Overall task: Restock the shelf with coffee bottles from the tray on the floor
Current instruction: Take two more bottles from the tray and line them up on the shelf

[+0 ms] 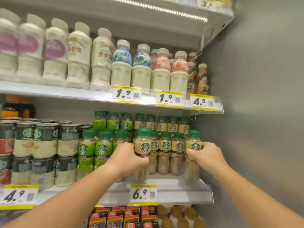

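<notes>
Gripping 1 coffee bottle (142,146) in the left hand (127,157), upright at the shelf (172,183) edge. Clasping another bottle (193,145) in the right hand (204,156), 3 bottles standing between.

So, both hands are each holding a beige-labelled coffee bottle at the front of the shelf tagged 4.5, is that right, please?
Not quite: the head view shows the left hand and right hand each holding a beige-labelled coffee bottle at the front of the shelf tagged 6.9; the 4.5 tag is on the shelf above.
</notes>
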